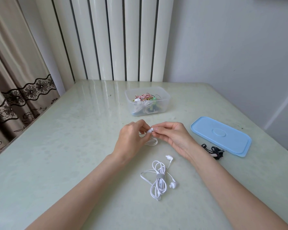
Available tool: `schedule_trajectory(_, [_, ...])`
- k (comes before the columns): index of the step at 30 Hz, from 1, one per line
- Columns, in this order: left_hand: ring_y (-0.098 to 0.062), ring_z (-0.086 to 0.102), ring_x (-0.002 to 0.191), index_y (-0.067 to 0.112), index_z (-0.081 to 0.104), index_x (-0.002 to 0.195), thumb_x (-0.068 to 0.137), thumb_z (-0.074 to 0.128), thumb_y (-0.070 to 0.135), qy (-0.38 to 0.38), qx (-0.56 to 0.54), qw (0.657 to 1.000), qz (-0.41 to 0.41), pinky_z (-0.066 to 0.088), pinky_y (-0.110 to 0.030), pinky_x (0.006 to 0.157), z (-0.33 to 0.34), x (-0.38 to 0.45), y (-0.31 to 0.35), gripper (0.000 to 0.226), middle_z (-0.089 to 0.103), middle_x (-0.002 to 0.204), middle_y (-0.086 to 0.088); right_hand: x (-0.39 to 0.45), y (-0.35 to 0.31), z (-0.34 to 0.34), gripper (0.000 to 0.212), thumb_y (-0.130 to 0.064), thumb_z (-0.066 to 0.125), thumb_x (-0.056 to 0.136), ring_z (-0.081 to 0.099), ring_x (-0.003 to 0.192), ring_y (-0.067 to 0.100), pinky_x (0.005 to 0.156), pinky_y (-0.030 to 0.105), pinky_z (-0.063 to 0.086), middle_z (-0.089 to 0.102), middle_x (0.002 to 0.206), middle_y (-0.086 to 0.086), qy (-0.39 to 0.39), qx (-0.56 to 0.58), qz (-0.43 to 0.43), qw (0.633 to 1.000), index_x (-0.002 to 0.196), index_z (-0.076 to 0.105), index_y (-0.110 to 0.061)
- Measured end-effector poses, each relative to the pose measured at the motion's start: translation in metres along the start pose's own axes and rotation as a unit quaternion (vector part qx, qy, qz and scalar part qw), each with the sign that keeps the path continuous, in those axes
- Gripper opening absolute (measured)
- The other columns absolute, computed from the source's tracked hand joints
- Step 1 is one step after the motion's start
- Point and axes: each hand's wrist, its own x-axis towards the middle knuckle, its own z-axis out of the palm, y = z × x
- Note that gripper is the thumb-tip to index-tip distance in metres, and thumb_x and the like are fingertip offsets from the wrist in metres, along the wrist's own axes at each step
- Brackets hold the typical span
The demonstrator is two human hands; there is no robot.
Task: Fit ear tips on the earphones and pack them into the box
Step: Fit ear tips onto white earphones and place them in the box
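White earbud (150,130) pinched between both hands above the table (73,146), an ear tip seemingly going on.

The left hand (131,140) pinches the bud's body and the right hand (171,135) pinches its tip end; the tip itself is too small to see. Next, I judge, comes a firm push to seat it. A tied white earphone bundle (159,179) waits nearer; the clear box (147,100) stands open beyond, its blue lid (221,136) aside.

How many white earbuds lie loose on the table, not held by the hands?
2: one earbud above the white cable bundle, another at its right. More may be hidden in the box.
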Motion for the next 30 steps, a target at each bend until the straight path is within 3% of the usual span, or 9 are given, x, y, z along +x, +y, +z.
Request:
schedule_trajectory(8, [0.005,0.044,0.068,0.012,0.066,0.089,0.079,0.068,0.018,0.006,0.036,0.999,0.027,0.032,0.001,0.067,-0.003,-0.001,0.001,0.012,0.042,0.068,0.023,0.000,-0.002,0.004,0.009,0.011,0.055,0.081,0.067,0.062,0.011,0.063,0.016,0.055,0.070,0.069,0.010,0.011,0.048,0.045,0.998,0.078,0.063,0.008])
schedule_trajectory(12, [0.010,0.046,0.066,0.013,0.066,0.089,0.080,0.068,0.018,-0.001,0.024,0.999,0.037,0.033,0.000,0.067,-0.002,0.000,-0.002,0.011,0.048,0.069,0.018,0.000,-0.004,0.002,0.009,0.010,0.054,0.083,0.068,0.063,0.009,0.062,0.014,0.055,0.072,0.069,0.010,-0.001,0.088,0.081,0.993,0.081,0.063,0.009])
schedule_trajectory(17, [0.010,0.055,0.064,0.014,0.065,0.079,0.079,0.069,0.018,-0.028,-0.070,0.997,0.002,0.038,-0.007,0.062,-0.001,0.002,-0.006,0.006,0.065,0.069,0.011,-0.002,-0.003,0.000,0.010,0.010,0.055,0.082,0.069,0.065,0.010,0.066,0.014,0.056,0.072,0.071,0.010,-0.012,0.100,0.103,0.990,0.083,0.064,0.007])
schedule_trajectory(26, [0.003,0.055,0.069,0.019,0.065,0.082,0.082,0.066,0.025,-0.051,-0.027,0.998,0.034,0.039,-0.012,0.070,-0.004,0.005,-0.012,0.006,0.061,0.067,0.017,-0.002,-0.004,-0.001,0.009,0.010,0.060,0.079,0.068,0.065,0.011,0.065,0.015,0.055,0.071,0.071,0.008,0.003,0.022,0.067,0.997,0.081,0.066,0.004])
schedule_trajectory(30, [0.002,0.054,0.065,0.018,0.062,0.080,0.082,0.067,0.021,-0.042,-0.065,0.997,0.016,0.038,-0.008,0.065,-0.003,0.002,-0.012,0.006,0.066,0.071,0.012,-0.003,-0.002,0.000,0.009,0.008,0.058,0.081,0.067,0.064,0.011,0.067,0.017,0.056,0.070,0.072,0.009,-0.004,0.027,0.049,0.998,0.082,0.066,0.003])
